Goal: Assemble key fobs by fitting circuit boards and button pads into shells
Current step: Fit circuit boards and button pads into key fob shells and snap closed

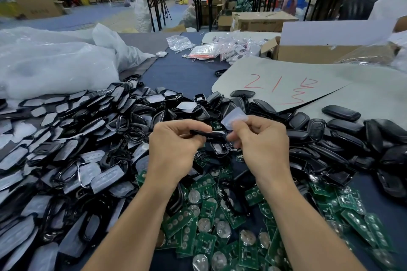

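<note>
The left hand (174, 145) holds a black shell (209, 134) in the middle of the scene, above the piles. Its grip is closed around the left end of the shell, with curled fingers. The right hand (262, 145), just beside it, pinches a translucent button pad (234, 117) at the right end of the shell. Green circuit boards (220, 226) lie near on the dark surface (176, 72). Heaps of black parts (66, 149) lie left and right.

Head view, close above hands (220, 145), forward and down
</note>
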